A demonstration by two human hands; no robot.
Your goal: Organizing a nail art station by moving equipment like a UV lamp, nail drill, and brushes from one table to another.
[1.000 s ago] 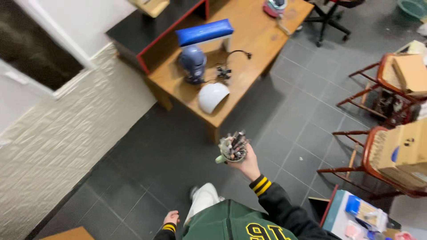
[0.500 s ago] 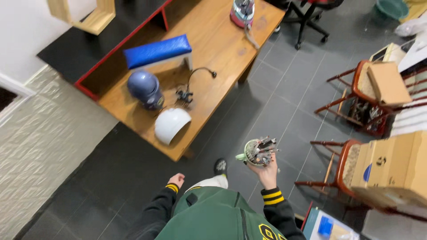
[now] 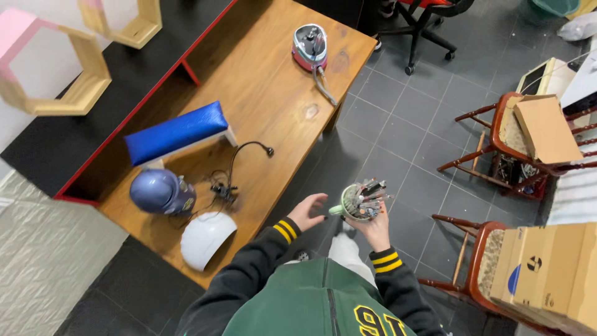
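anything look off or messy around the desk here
Nothing spilled or broken. The black cable lies in a loose tangle on the wooden table between the blue dome and white dome. The right hand holds the cup of tools upright.

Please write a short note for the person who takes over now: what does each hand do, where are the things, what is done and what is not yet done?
Right hand: holds a green cup of tools upright, above the floor beside the wooden table.
Left hand: open, empty, close to the cup's handle, not touching.
On the table: white dome lamp, blue-purple round device, blue padded rest, small gooseneck light, pink and grey machine.
Done: cup is in hand.
Left: cup not yet set on any surface.
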